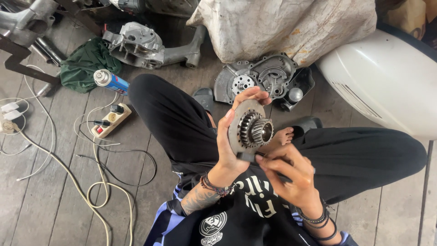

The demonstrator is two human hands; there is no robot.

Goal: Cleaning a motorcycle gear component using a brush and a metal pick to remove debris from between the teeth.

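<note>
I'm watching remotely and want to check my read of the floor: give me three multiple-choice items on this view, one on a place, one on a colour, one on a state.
1. Where does the blue spray can with the silver top lie?
A. beside the green cloth
B. on the white rounded body panel
C. in the right hand

2. What colour is the power strip on the wooden plank floor?
A. red
B. cream
C. black

3. How is the round grey metal gear assembly with toothed hub held?
A. lying on the floor
B. gripped in the left hand, lifted above the lap
C. resting on the grey engine casing

Answers:
1 A: the can touches the cloth's edge.
2 B: its body is cream, with dark plugs in it.
3 B: left fingers wrap its disc, and the right hand touches its lower edge.
</note>
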